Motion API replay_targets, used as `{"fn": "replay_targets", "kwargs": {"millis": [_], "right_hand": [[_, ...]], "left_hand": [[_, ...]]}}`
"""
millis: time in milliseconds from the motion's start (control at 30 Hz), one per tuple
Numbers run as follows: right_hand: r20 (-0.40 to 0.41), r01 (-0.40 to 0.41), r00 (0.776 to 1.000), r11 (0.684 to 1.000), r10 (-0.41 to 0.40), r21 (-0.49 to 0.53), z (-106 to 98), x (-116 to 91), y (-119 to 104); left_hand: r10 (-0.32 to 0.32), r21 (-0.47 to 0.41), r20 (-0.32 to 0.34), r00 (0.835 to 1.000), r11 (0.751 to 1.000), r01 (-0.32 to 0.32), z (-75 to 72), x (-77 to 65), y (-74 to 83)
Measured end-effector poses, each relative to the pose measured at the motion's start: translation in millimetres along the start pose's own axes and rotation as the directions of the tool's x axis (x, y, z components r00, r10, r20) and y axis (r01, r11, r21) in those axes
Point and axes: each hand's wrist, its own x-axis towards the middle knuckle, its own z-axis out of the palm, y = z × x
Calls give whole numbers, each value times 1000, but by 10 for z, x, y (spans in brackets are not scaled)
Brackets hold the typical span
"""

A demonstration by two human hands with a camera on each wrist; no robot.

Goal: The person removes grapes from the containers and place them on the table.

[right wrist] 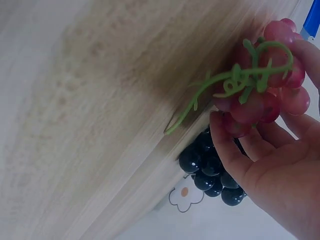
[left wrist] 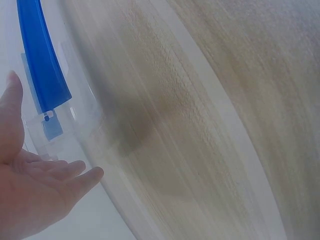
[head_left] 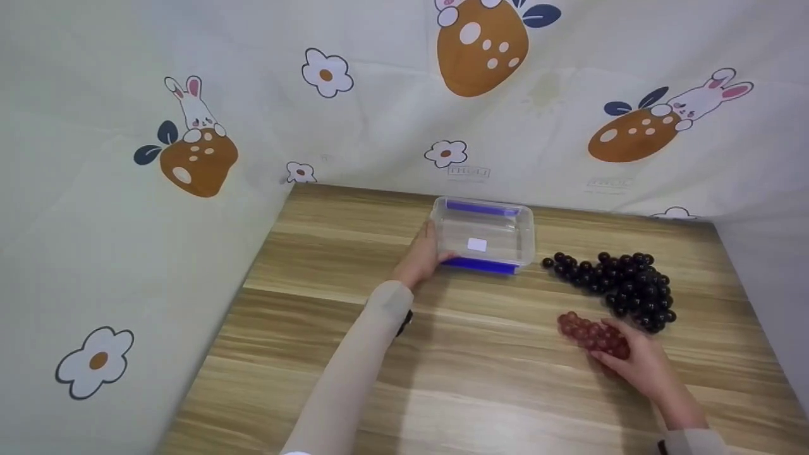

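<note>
A clear plastic food container (head_left: 499, 237) with blue locking clips stands near the back of the table. My left hand (head_left: 422, 254) is at its left front corner, fingers along the left side and thumb by the front clip. In the left wrist view those fingers (left wrist: 82, 172) look mostly straight beside the container's wall. At the right, my right hand (head_left: 641, 360) grips a bunch of red grapes (head_left: 591, 333) between thumb and fingers. Its green stem (right wrist: 235, 77) shows in the right wrist view. A larger bunch of black grapes (head_left: 632, 284) lies just behind the red one.
The wood-grain table (head_left: 328, 253) is bordered at the back and sides by a pale cloth (head_left: 379, 114) printed with bunnies, strawberries and flowers. The black grapes lie to the right of the container, between it and the right edge.
</note>
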Motion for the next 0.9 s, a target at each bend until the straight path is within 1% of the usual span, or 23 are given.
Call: {"fn": "replay_targets", "kwargs": {"millis": [167,400,533,633,733,833,867,900], "right_hand": [[-67,28,997,1000,-28,1,2,-56,9],[-139,61,988,998,-63,-18,28,-99,2],[-190,77,978,997,-80,-22,49,-112,-50],[-215,88,972,996,-92,-28,64,-111,-110],[-227,83,970,996,-88,-32,78,-100,-176],[-249,68,965,997,-77,-43,102,-80,-255],[-260,66,963,997,-76,-48,114,-67,-288],[-272,68,959,996,-80,-53,128,-52,-321]], "left_hand": [[-11,28,36,999,1000,10,14,20,-6],[-27,0,38,999,1000,27,6,36,22],[-41,-13,53,998,999,42,-16,34,31],[-49,-1,69,996,999,49,-34,26,17],[-43,1,81,996,999,43,-46,26,-15],[-37,-16,79,996,999,39,-50,29,-44],[-23,11,61,998,1000,22,19,91,-150],[-26,35,44,999,999,24,52,113,-191]]}}
